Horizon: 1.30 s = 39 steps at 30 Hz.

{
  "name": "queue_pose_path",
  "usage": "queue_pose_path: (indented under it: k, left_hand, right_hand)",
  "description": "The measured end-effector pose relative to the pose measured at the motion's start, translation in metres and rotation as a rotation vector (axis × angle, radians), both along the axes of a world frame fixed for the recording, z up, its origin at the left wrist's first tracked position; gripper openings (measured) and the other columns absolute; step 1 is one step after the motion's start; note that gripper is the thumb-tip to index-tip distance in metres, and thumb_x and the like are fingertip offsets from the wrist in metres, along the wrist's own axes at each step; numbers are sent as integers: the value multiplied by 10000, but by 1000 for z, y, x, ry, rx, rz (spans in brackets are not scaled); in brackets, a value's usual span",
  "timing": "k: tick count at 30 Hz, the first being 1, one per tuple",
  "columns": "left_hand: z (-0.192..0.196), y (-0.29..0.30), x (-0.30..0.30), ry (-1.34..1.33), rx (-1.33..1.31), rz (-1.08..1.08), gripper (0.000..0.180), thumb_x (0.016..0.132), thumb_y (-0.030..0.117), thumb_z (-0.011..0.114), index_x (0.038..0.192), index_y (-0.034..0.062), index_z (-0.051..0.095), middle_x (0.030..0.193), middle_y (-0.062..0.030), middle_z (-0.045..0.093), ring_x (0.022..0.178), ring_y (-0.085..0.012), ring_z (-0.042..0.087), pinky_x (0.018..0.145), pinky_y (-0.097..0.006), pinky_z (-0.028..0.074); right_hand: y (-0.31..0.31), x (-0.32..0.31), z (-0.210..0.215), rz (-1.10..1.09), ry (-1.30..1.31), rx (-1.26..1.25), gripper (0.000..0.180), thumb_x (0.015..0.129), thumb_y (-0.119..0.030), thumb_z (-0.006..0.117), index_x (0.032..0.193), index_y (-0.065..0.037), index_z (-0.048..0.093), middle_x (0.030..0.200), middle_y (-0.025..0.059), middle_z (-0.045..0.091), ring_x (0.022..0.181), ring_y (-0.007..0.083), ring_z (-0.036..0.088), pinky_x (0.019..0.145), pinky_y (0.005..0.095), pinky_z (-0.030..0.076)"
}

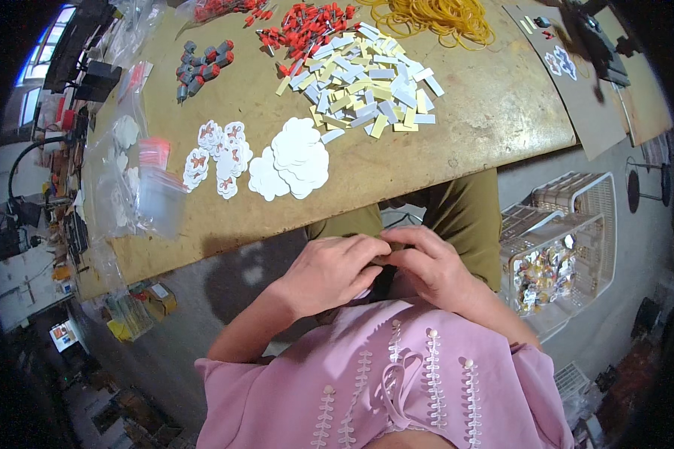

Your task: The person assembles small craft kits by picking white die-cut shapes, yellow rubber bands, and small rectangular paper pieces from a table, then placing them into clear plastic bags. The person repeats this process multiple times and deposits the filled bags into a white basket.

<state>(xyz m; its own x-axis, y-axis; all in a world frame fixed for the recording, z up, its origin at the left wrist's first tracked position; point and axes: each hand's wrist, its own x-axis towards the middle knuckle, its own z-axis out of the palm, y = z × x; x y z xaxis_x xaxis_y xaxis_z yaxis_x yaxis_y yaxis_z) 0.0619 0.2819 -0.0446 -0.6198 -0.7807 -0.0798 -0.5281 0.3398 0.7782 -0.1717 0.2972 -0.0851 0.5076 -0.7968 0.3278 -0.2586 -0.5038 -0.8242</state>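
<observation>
Below the table's near edge, over my lap, my left hand (335, 271) and my right hand (430, 266) meet at the fingertips. Both have curled, closed fingers; whatever is pinched between them is hidden or too small to name. On the table (487, 142), the nearest items are a stack of white scalloped cards (301, 157) and, left of it, small white cutouts printed with reddish bows (231, 153). Behind these lies a heap of white and pale yellow strips (371, 86).
Red-headed small parts (307, 26) pile up at the back, beside yellow rubber bands (434, 19). Grey-and-red pieces (202, 67) sit farther left. Clear plastic bags (157, 187) cover the left edge. White plastic baskets (558, 247), one with packed small items, stand at the lower right.
</observation>
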Motion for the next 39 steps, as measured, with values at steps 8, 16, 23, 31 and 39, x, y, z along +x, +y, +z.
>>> queue_pose_path:
  k: [8,16,23,31,39]
  left_hand:
    - [-11,0,4,10,-250,-42,259,836,68,838,1068,62,725,1089,-88,730,797,-214,715,722,-346,576]
    - [-3,11,6,317,98,392,445,779,18,886,1200,27,745,1205,-102,712,925,-156,683,787,-297,542]
    - [-23,21,-1,401,44,413,214,868,-27,814,1079,-3,784,1066,-127,789,930,-216,746,811,-314,576]
    - [-21,20,-11,376,-151,425,131,886,8,800,1017,18,800,979,-118,790,862,-257,756,764,-341,592]
    - [-24,20,-15,346,-218,397,138,872,5,799,1010,20,801,977,-115,791,840,-271,752,744,-351,593]
  right_hand:
    - [-1,8,-4,5,-38,-97,225,845,-7,744,1057,47,691,1236,226,671,1122,403,699,930,440,606]
    - [-9,2,13,-68,-43,-127,235,826,48,751,1054,39,693,1242,227,678,1081,392,710,893,434,610]
    - [-6,1,15,-98,-36,37,218,855,70,739,1064,13,707,1207,183,690,1028,335,715,867,391,594]
    - [-10,2,23,-21,-154,424,178,898,34,747,1061,-33,724,1234,160,666,1109,299,677,933,358,558]
    - [-24,-10,20,120,101,380,213,834,-47,816,1019,-21,716,1196,148,677,1121,333,660,956,411,534]
